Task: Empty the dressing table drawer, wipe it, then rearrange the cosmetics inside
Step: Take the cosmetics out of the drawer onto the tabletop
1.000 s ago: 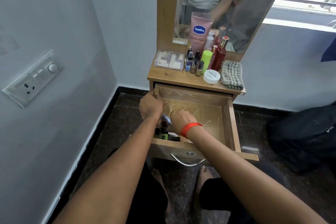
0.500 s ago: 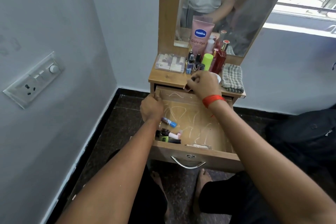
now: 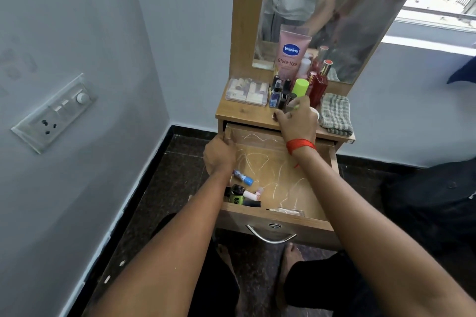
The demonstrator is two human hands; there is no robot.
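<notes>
on tabletop (image 3: pixel 247 113), right hand (image 3: pixel 296 118) beside bottles (image 3: pixel 283 95).

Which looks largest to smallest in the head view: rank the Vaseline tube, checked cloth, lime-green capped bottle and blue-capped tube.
1. Vaseline tube and checked cloth: alike, not ranked.
2. Lime-green capped bottle.
3. Blue-capped tube, though it is nearer the camera.

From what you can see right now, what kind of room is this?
Most likely a bedroom corner at home: a wooden dressing table with a mirror, cosmetics such as a Vaseline tube on top, and its open drawer holding small bottles.
</notes>
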